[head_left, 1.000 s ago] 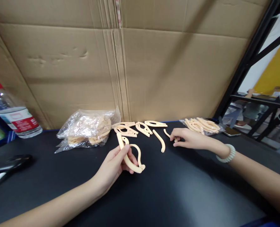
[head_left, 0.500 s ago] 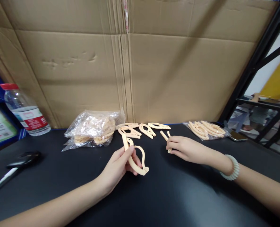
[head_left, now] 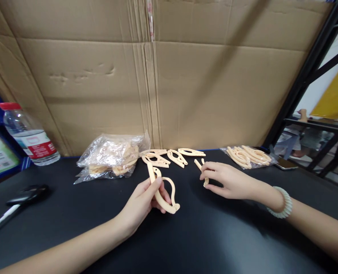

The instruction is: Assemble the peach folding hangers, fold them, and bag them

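Observation:
My left hand (head_left: pixel 146 198) is closed on a beige folding clothes hanger (head_left: pixel 173 190). Its two curved arms stand partly apart, joined at the lower right end, and it is held above the black table. On the right, my right hand (head_left: pixel 224 179) has its fingers bent round a second beige folding hanger (head_left: pixel 197 164), low over the tabletop. The thumb lies by that hanger's near end, and the fingers cover its middle. Beyond the hands, several folded hangers (head_left: pixel 177 158) lie in a loose row along the back of the table.
A clear bag of hangers (head_left: pixel 108 152) lies at back left, and another bagged set (head_left: pixel 250 156) at back right beside a phone (head_left: pixel 285 163). A water bottle (head_left: pixel 33 137) and a black object with a white handle (head_left: pixel 27 194) are left. Cardboard (head_left: pixel 100 87) stands behind the table.
My right thumb and fingers have spread slightly, and the arms of the hanger under them look closer together. My left hand and its hanger stay nearly still.

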Tool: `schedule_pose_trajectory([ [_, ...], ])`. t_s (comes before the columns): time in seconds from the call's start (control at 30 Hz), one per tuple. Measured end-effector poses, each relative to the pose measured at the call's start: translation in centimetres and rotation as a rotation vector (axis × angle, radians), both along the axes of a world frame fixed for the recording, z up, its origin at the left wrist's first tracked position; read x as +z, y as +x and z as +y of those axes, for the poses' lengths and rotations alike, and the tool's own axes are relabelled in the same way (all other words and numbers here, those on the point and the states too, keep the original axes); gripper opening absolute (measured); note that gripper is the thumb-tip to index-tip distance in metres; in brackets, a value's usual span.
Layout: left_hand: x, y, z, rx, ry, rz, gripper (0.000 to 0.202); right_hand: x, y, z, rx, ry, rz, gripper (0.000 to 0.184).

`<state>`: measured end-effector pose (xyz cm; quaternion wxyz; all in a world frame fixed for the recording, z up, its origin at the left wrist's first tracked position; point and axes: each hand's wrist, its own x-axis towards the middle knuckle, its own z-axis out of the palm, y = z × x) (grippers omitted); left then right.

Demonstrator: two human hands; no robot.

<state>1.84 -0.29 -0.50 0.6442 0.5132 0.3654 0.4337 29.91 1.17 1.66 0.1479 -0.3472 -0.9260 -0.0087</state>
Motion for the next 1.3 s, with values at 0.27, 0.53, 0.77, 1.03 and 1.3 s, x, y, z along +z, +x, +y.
schedule_pose_trajectory([
  [0.27,0.1,0.3,-0.1,-0.074,0.118,0.246,0.05,-0.6,-4.5,-3.7,0.271,0.137,-0.007,0.048],
  [0.53,-0.4,0.1,-0.2,-0.086,0.203,0.332,0.049,-1.7,-5.4,-4.5,0.323,0.091,-0.044,0.036],
  [0.77,0.2,0.2,-0.6,-0.151,0.286,0.411,0.035,-2.0,-5.3,-4.4,0.166,-0.219,0.465,0.042],
  [1.03,0.3,0.2,-0.8,-0.094,0.36,0.484,0.028,-2.4,-5.3,-3.2,0.231,-0.751,0.772,0.043],
  [1.3,0.1,0.0,-0.8,0.047,0.357,0.493,0.029,-3.1,-5.2,-2.8,0.047,-0.947,1.025,0.033],
])
